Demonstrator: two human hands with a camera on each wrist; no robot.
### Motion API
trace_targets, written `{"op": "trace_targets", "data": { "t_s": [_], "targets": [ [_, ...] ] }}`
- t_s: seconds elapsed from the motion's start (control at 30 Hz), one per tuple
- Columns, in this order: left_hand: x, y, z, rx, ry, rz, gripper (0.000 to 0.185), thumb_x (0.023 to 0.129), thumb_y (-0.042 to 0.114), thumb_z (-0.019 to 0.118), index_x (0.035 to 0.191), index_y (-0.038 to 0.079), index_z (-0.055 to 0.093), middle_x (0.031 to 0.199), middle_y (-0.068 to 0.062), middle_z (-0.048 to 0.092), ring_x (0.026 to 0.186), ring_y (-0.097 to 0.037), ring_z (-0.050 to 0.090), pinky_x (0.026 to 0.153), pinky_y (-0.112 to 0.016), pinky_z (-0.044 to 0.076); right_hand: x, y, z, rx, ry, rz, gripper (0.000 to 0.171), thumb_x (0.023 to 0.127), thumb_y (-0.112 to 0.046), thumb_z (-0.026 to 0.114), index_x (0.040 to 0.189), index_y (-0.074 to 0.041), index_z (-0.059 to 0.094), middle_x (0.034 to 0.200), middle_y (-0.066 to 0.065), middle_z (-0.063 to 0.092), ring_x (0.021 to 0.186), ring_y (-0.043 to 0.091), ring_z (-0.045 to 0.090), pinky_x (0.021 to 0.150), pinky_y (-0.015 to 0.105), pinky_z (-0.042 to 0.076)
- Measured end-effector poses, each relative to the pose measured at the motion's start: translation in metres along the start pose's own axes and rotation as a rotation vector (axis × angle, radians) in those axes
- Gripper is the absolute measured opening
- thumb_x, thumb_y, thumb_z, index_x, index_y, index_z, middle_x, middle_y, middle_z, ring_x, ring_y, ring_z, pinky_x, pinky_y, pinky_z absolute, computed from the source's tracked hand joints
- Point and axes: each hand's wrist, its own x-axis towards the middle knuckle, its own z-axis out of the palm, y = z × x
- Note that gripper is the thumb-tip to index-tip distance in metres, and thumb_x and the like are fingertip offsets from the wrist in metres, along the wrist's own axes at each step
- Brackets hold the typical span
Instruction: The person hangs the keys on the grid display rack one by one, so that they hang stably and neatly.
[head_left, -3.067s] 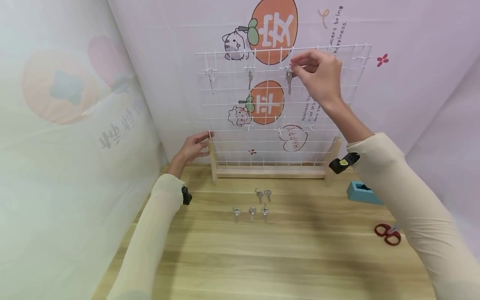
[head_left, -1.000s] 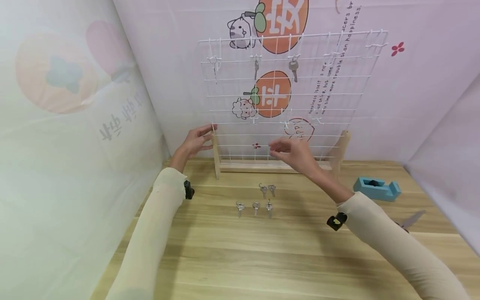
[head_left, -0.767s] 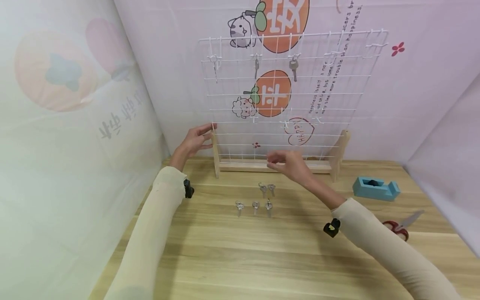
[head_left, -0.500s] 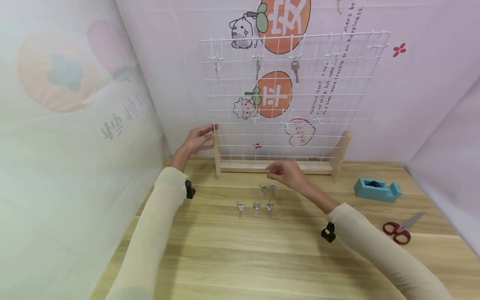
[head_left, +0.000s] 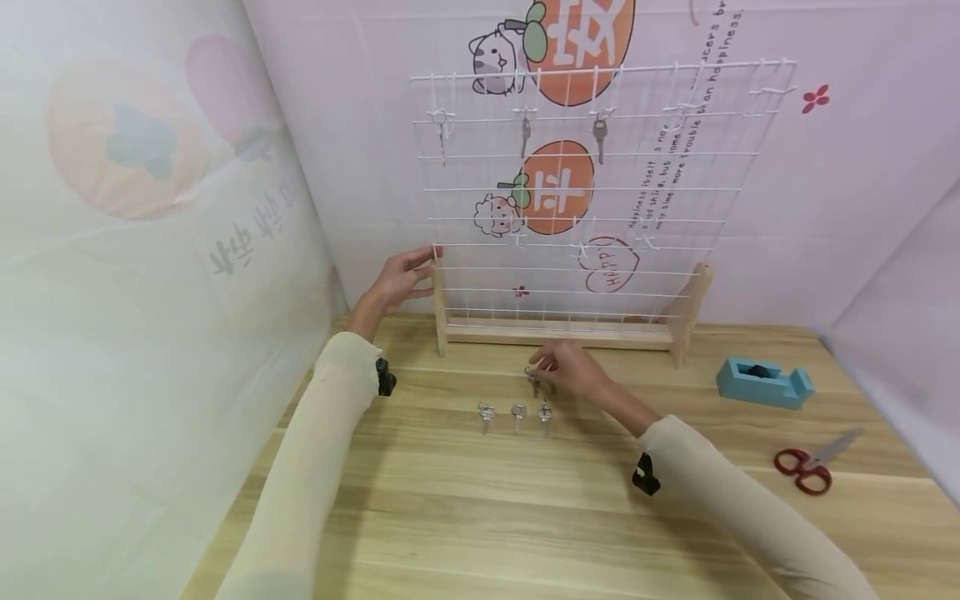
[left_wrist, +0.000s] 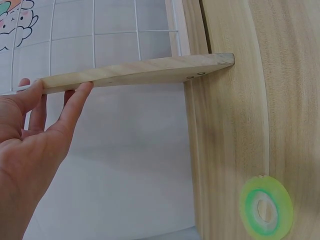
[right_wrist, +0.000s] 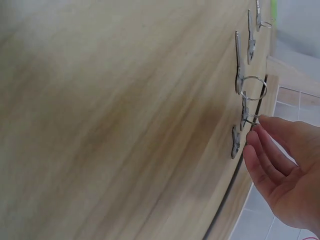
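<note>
The left hand [head_left: 396, 283] rests straight fingers against the wire rack's wooden post [head_left: 439, 312], while the right hand [head_left: 572, 371] pinches a key's ring [right_wrist: 251, 119] on the table [head_left: 525, 517].

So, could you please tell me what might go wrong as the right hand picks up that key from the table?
The right hand reaches the back pair of keys, which lie close together, so its grip may drag both. Only the left hand, its fingers straight, steadies the wire rack; a bump could shake off the hung keys.
</note>
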Motion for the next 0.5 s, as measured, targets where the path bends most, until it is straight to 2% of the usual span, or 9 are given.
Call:
{"op": "trace_targets", "data": {
  "t_s": [0.07, 0.27, 0.5],
  "targets": [
    [0.000, 0.001, 0.000, -0.007, -0.004, -0.001, 0.047, 0.110, 0.008, 0.051, 0.156, 0.016, 0.049, 0.168, -0.001, 0.034, 0.153, -0.026, 0.035, 0.114, -0.053, 0.047, 0.001, 0.001, 0.002, -0.022, -0.004, 0.001, 0.018, 0.091, -0.004, 0.080, 0.108, 0.001, 0.077, 0.094, 0.012, 0.079, 0.083, 0.020, 0.075, 0.070, 0.029, 0.064],
    [-0.006, 0.008, 0.002, -0.037, -0.018, -0.006, 0.049, 0.109, 0.005, 0.051, 0.157, 0.012, 0.046, 0.168, -0.002, 0.033, 0.153, -0.026, 0.033, 0.116, -0.056, 0.043, 0.004, 0.003, 0.006, 0.009, -0.034, 0.035, 0.015, 0.094, -0.005, 0.077, 0.108, -0.001, 0.077, 0.093, 0.010, 0.079, 0.077, 0.015, 0.074, 0.062, 0.023, 0.061],
    [-0.013, 0.015, 0.004, -0.039, -0.037, -0.022, 0.050, 0.110, 0.003, 0.049, 0.159, 0.009, 0.041, 0.169, -0.004, 0.032, 0.154, -0.029, 0.031, 0.118, -0.057, 0.040, 0.002, 0.004, 0.010, 0.008, -0.028, 0.048, 0.017, 0.093, -0.002, 0.074, 0.109, -0.004, 0.078, 0.092, 0.007, 0.078, 0.077, 0.012, 0.072, 0.061, 0.021, 0.060]
  ]
}}
